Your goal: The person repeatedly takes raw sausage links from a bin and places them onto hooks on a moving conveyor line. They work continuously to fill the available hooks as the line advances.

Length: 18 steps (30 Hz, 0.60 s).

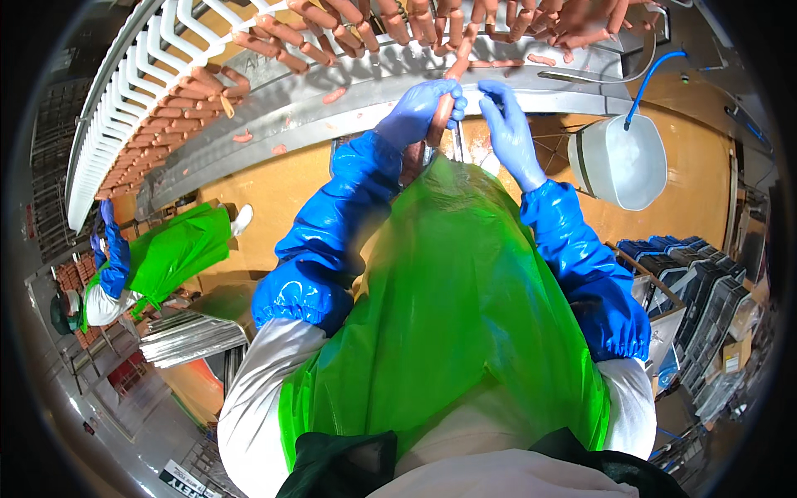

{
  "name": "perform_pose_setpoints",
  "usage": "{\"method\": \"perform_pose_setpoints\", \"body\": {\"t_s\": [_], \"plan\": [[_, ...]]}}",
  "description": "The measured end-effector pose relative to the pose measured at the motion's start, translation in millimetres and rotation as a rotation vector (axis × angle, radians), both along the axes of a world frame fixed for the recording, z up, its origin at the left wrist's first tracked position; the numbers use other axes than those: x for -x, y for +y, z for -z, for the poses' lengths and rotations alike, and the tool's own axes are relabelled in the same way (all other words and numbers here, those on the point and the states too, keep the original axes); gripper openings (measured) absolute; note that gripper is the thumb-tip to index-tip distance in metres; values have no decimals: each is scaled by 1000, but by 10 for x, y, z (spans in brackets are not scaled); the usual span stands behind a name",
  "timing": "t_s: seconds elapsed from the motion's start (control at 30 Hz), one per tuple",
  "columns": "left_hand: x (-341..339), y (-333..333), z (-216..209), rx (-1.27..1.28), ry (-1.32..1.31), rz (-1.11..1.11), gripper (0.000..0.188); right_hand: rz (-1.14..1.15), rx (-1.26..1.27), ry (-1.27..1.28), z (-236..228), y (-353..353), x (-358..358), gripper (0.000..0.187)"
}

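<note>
**Sausage strand point(440, 121) gripped in my left hand point(419, 112), right hand point(507, 129) free**

A long steel tray point(303, 104) curves across the far side, below a rail of white hooks point(80, 199) loaded with hanging sausage links point(149, 137). My green apron point(465, 307) fills the middle, with blue sleeve covers point(328, 220) over both forearms. Off to my left, a co-worker point(178, 257) in a green apron reaches toward the same rail. To my right stands a white tub point(610, 158), a blue hose point(647, 76) at its rim. My gloved left fingers are wrapped around the strand, which runs up toward the hanging links and down to the front of my apron. My right hand is raised just beside it, fingers loosely bent and holding nothing. Small sausage scraps point(334, 95) lie on the tray.
</note>
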<state>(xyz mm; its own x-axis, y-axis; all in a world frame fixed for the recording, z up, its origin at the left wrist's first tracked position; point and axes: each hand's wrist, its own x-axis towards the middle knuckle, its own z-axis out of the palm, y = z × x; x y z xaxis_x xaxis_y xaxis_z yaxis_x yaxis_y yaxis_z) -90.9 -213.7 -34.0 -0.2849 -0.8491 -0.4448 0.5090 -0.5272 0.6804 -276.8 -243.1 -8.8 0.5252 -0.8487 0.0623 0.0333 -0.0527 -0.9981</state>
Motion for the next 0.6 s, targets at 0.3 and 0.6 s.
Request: {"method": "perform_pose_setpoints", "body": {"t_s": [0.3,0.6], "plan": [[343,148,238,7,-398,-224,35,-5,-962,-114,174,-115,-392,29],[-386,395,980,935,-1622,61,18,-124,-41,3,9,-70,-522,35]]}}
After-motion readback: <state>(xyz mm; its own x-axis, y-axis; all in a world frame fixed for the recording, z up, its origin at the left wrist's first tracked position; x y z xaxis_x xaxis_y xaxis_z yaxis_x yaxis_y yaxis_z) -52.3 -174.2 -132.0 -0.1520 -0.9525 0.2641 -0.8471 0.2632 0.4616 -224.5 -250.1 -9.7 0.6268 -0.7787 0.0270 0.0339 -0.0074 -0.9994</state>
